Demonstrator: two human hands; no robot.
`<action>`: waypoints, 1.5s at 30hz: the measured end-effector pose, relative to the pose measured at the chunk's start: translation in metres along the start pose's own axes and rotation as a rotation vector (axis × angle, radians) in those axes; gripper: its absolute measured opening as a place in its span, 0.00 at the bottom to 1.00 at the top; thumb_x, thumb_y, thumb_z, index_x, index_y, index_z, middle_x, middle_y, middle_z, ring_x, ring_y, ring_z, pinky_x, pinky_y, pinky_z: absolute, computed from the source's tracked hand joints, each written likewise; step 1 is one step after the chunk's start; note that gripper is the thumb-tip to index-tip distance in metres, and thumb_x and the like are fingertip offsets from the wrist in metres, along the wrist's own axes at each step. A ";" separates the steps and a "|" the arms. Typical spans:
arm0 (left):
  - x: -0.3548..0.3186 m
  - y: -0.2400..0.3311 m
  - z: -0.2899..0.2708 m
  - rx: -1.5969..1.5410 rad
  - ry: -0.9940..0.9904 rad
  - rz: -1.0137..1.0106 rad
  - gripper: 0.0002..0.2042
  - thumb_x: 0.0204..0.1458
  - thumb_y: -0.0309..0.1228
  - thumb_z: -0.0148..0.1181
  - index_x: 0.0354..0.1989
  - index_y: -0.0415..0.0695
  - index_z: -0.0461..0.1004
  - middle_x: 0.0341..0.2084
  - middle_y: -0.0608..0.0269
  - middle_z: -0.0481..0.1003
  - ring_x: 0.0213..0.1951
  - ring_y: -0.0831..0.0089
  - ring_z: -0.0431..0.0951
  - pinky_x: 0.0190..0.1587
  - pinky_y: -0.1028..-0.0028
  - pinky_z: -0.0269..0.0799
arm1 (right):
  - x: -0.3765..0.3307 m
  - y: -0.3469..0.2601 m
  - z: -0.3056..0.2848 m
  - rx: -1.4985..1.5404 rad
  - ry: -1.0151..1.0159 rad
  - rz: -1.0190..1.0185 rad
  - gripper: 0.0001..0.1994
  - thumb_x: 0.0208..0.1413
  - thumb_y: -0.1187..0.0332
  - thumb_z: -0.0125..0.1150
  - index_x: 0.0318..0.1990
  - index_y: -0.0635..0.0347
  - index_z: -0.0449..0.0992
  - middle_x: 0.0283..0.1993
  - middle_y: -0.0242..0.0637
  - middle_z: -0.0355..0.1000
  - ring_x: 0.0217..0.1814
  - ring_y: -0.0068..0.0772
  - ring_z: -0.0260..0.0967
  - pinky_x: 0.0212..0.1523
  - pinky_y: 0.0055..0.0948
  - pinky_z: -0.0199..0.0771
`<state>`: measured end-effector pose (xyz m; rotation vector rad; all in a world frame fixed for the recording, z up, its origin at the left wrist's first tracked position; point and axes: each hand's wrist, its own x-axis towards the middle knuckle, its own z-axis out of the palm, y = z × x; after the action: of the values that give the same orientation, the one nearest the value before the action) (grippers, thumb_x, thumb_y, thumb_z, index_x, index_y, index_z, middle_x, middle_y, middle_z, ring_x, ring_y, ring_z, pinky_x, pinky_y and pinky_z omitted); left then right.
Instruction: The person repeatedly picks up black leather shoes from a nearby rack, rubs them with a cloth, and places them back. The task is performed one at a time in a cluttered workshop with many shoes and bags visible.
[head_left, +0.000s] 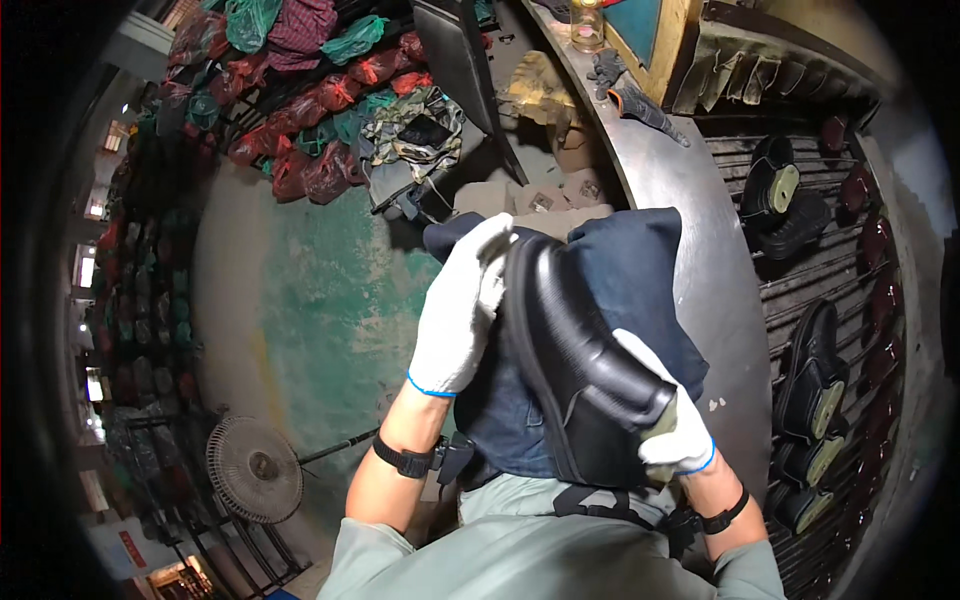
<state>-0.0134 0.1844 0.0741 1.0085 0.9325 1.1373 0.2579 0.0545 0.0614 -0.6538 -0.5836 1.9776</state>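
Note:
A black leather shoe [580, 340] is held tilted over my lap, its toe pointing up and away and its thick black sole edge facing left. My left hand [455, 310], in a white knit glove with a blue cuff edge, presses its closed fingers against the sole edge near the toe. At the ankle opening, my right hand [680, 430], gloved the same way, grips the shoe by its collar, where a strip of yellowish-green lining shows. Some of its fingers are hidden behind the shoe. Dark blue cloth [630, 270] covers my legs beneath it.
To my right runs a metal-topped bench [720, 290] with a dark glove [645, 112] and a glass jar [587, 25]. Beyond it, a slatted rack [760, 290] carries several black shoes [815, 370]. A fan [255, 470] stands left; red and green bags [310, 110] are piled ahead, near a black chair [465, 70].

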 end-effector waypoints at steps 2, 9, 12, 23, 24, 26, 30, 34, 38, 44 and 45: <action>-0.010 -0.020 0.016 -0.325 -0.057 -0.169 0.33 0.81 0.55 0.41 0.80 0.40 0.64 0.72 0.56 0.72 0.70 0.65 0.73 0.74 0.63 0.67 | -0.012 0.003 -0.022 0.253 0.048 -0.025 0.60 0.41 0.70 0.77 0.85 0.67 0.51 0.84 0.52 0.61 0.87 0.52 0.59 0.89 0.51 0.52; -0.081 -0.048 0.057 -0.757 -0.042 -0.724 0.47 0.72 0.71 0.37 0.78 0.36 0.63 0.69 0.50 0.76 0.70 0.61 0.76 0.76 0.59 0.70 | -0.015 0.017 -0.052 0.413 0.078 -0.316 0.51 0.43 0.76 0.68 0.82 0.70 0.59 0.81 0.57 0.65 0.85 0.57 0.60 0.87 0.53 0.58; -0.086 -0.062 0.079 -1.096 0.179 -0.812 0.41 0.75 0.66 0.42 0.74 0.37 0.71 0.70 0.49 0.77 0.69 0.56 0.77 0.76 0.55 0.70 | 0.008 0.002 -0.005 -0.029 0.210 -0.457 0.60 0.45 0.70 0.80 0.86 0.70 0.48 0.86 0.54 0.57 0.88 0.52 0.55 0.88 0.51 0.54; -0.058 -0.099 0.072 -0.864 0.033 -0.605 0.28 0.79 0.55 0.43 0.71 0.45 0.73 0.64 0.53 0.80 0.62 0.60 0.82 0.68 0.56 0.80 | 0.001 -0.003 0.047 -1.340 0.383 -0.697 0.56 0.42 0.57 0.79 0.79 0.72 0.59 0.75 0.76 0.56 0.75 0.81 0.60 0.74 0.68 0.63; -0.055 -0.093 0.060 -0.927 -0.059 -0.476 0.30 0.78 0.57 0.44 0.72 0.44 0.71 0.64 0.52 0.80 0.62 0.59 0.82 0.69 0.56 0.79 | -0.006 -0.010 0.048 -1.395 0.377 -0.648 0.56 0.42 0.56 0.80 0.79 0.72 0.59 0.76 0.76 0.56 0.75 0.80 0.60 0.74 0.67 0.62; -0.042 -0.038 0.070 -0.730 -0.012 -0.339 0.31 0.76 0.56 0.54 0.74 0.43 0.69 0.64 0.52 0.79 0.62 0.55 0.82 0.70 0.54 0.78 | -0.018 -0.018 0.047 -1.489 0.359 -0.486 0.59 0.40 0.49 0.84 0.79 0.70 0.61 0.75 0.70 0.58 0.75 0.75 0.60 0.74 0.65 0.61; -0.047 -0.064 0.047 -0.428 0.112 -0.368 0.39 0.63 0.48 0.75 0.76 0.41 0.65 0.66 0.54 0.78 0.65 0.59 0.81 0.71 0.55 0.78 | -0.015 -0.014 0.021 -1.333 0.327 -0.471 0.63 0.39 0.50 0.89 0.80 0.73 0.59 0.72 0.63 0.62 0.74 0.68 0.65 0.74 0.60 0.69; -0.057 -0.065 0.051 -0.461 0.084 -0.310 0.43 0.61 0.49 0.77 0.78 0.40 0.63 0.68 0.53 0.76 0.67 0.59 0.79 0.72 0.57 0.76 | 0.024 -0.024 -0.001 -1.177 0.379 -0.587 0.58 0.47 0.58 0.88 0.82 0.69 0.58 0.77 0.67 0.61 0.77 0.69 0.66 0.76 0.55 0.70; -0.047 -0.061 0.063 -0.368 0.048 -0.238 0.46 0.60 0.50 0.78 0.79 0.40 0.61 0.69 0.53 0.75 0.69 0.59 0.77 0.73 0.57 0.74 | 0.058 -0.031 0.000 -1.010 0.276 -0.359 0.55 0.56 0.52 0.83 0.82 0.73 0.56 0.72 0.65 0.69 0.74 0.62 0.71 0.75 0.48 0.73; -0.037 -0.063 0.073 -0.107 0.041 -0.192 0.34 0.69 0.50 0.66 0.75 0.37 0.69 0.66 0.54 0.78 0.65 0.60 0.80 0.73 0.59 0.73 | 0.053 -0.027 -0.010 -1.376 0.339 -0.457 0.44 0.67 0.53 0.70 0.81 0.72 0.60 0.76 0.69 0.66 0.76 0.67 0.68 0.75 0.53 0.70; -0.031 -0.057 0.087 -0.089 0.086 -0.195 0.33 0.70 0.48 0.66 0.74 0.38 0.69 0.65 0.54 0.79 0.63 0.61 0.81 0.70 0.59 0.76 | 0.048 -0.031 -0.019 -1.369 0.283 -0.473 0.43 0.69 0.53 0.68 0.81 0.71 0.59 0.81 0.72 0.59 0.78 0.71 0.64 0.77 0.57 0.66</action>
<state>0.0788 0.1341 0.0466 0.7837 1.0169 1.0552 0.2697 0.1135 0.0575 -1.3839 -1.7226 0.7964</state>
